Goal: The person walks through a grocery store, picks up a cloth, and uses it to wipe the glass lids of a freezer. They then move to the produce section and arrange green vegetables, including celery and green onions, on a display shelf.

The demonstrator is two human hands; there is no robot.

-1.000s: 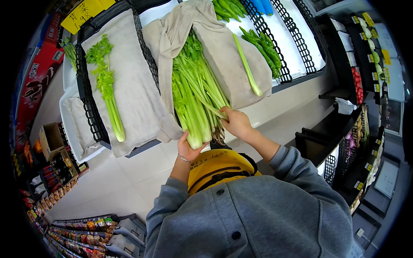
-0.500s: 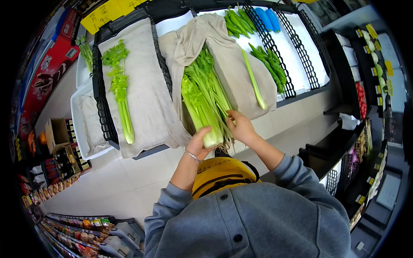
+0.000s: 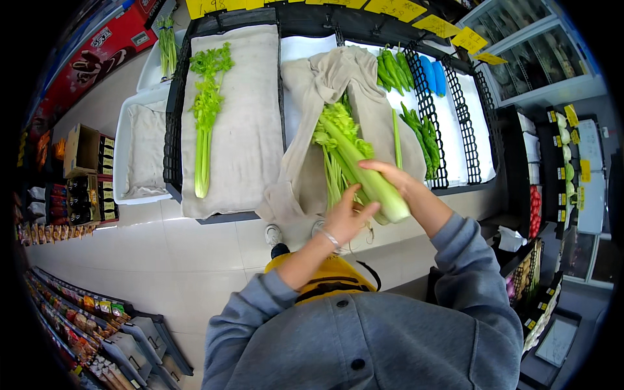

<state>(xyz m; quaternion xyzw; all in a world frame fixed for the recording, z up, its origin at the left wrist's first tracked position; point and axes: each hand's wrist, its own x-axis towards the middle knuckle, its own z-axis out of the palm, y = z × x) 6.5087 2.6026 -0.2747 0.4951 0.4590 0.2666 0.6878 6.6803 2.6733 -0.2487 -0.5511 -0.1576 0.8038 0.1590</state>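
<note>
A thick pale-green celery head (image 3: 385,194) slants over the beige cloth, its cut base toward me. My right hand (image 3: 404,183) is closed round its right side near the base. My left hand (image 3: 348,218) is just left of the base, thumb and fingers apart, over thin-stemmed greens (image 3: 333,175). Stringy roots hang below; whether the left fingers touch those stems I cannot tell. The beige cloth (image 3: 296,140) drapes over the display around both vegetables. A single green stalk (image 3: 397,140) lies on the cloth right of the celery head.
Another leafy celery (image 3: 203,156) lies on the left cloth-covered section. Green peppers (image 3: 426,136) and blue-wrapped items (image 3: 434,77) sit to the right, between black mesh dividers (image 3: 467,117). A white tub (image 3: 120,156) stands at left; shelves (image 3: 97,325) rise at lower left.
The celery head has swung right, its base now pointing to the lower right. My left hand has come off its base; my right hand has shifted onto it. The whole view has turned.
</note>
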